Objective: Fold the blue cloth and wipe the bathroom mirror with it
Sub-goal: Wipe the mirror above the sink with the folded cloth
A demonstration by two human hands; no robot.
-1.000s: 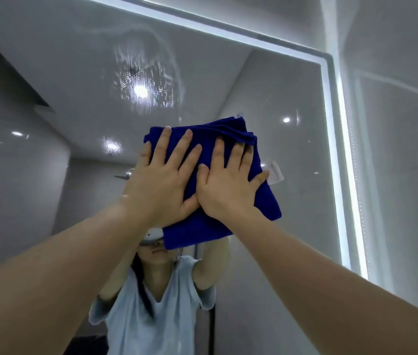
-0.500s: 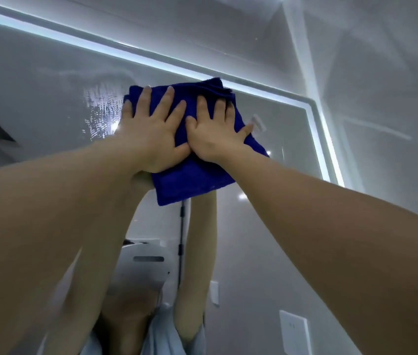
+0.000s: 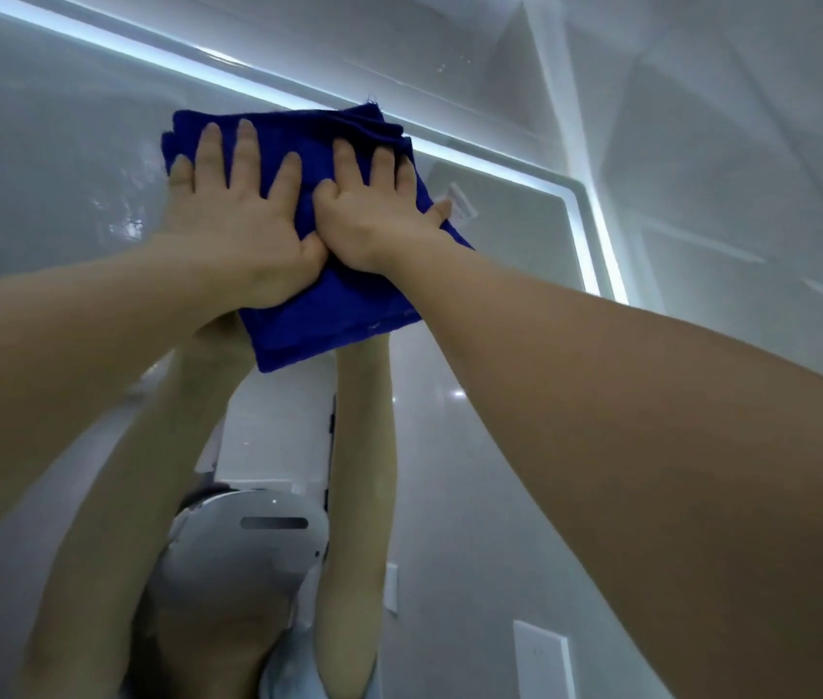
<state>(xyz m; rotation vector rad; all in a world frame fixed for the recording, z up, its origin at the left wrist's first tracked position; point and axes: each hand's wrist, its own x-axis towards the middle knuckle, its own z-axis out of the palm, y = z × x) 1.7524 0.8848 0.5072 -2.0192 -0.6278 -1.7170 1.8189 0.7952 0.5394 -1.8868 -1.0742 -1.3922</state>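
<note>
The folded blue cloth [image 3: 334, 315] lies flat against the bathroom mirror [image 3: 46, 184], high up near its lit top edge. My left hand [image 3: 238, 229] presses on the cloth's left half with fingers spread. My right hand [image 3: 379, 214] presses on its right half, thumb beside the left hand's. Both arms reach up. The cloth's lower corner hangs free below my palms. A white label [image 3: 462, 201] sticks out at the cloth's right edge.
A glowing light strip [image 3: 596, 244] frames the mirror's top and right sides. Grey tiled wall [image 3: 727, 169] stands to the right. The mirror reflects my raised arms, a white headset [image 3: 248, 542], and a wall switch plate [image 3: 540, 658].
Both hands have pushed the cloth upward on the mirror, from its middle to just under the top light strip. The view has tilted up with them.
</note>
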